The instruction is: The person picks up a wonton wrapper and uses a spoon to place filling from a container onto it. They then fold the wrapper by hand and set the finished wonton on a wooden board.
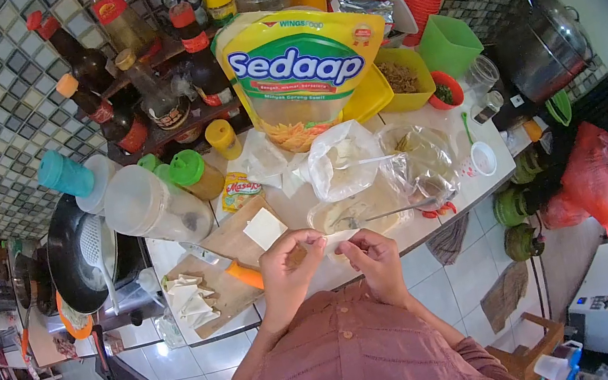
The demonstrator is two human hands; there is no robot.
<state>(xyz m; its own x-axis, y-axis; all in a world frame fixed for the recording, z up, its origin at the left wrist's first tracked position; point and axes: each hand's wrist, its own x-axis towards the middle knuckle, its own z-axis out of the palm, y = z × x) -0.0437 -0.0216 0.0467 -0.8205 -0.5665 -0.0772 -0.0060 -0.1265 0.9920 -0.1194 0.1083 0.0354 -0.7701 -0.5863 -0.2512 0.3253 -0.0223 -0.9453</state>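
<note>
Wrapper, a thin pale square of dough, sat low in the middle of the frame, pinched between my two hands just above the front edge of the tabletop. It looked light and limp, the sort of sheet that would tear if pulled and stick where damp, so I judged the corners and edges the right places to hold, with the middle left free. My left hand had its fingers closed on the near left edge, thumb on top. My right hand had its fingers curled together on the right edge; how hard they pressed I could not tell.

Just above and to the left, one loose square wrapper lay flat on the wooden cutting board, apart from my hands. A knife with an orange handle lay across the board, touching it, close to my left wrist. Folded pieces were heaped at the board's lower left corner.

Just above my fingers, a clear bag with filling and a spoon rested on the tabletop. Behind it, in the upper middle of the frame, stood a big yellow Sedaap oil pouch, upright. A black wok sat at the left.
</note>
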